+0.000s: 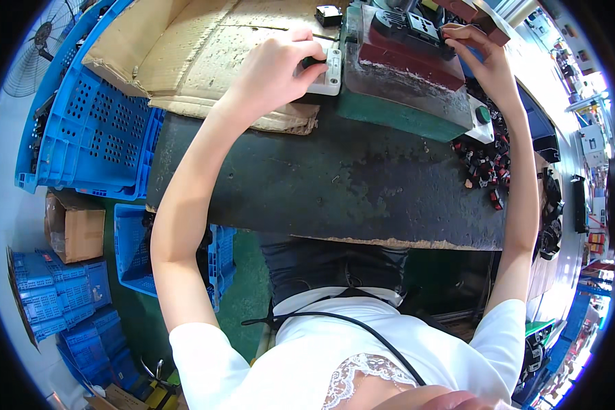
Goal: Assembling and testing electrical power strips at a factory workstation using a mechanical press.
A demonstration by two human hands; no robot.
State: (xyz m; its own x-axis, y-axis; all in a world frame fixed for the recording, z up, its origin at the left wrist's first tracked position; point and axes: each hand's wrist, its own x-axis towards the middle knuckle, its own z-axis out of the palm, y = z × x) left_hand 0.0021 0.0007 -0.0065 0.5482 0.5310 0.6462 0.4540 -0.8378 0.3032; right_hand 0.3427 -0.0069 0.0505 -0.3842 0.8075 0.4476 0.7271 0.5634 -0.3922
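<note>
My left hand [275, 74] is closed, its fingers curled around a small black part [311, 62], mostly hidden. It rests at the edge of a white control box [333, 71] beside the machine. The machine has a green base [396, 117] and a dark red block [410, 65] on top. Across the block lies a black fixture with a pale, slotted insert [422, 27]. At its right end, the thumb and fingertips of my right hand [484, 58] close on a black piece [447, 49], partly covered by the fingers.
A second white box with a green button [483, 115] sits at the machine's right corner. Small black and red parts [484, 164] lie heaped under my right forearm. Flattened cardboard [198, 55] covers the bench's left; blue crates [99, 130] stand beyond. One black-and-white piece [329, 16] lies at the back.
</note>
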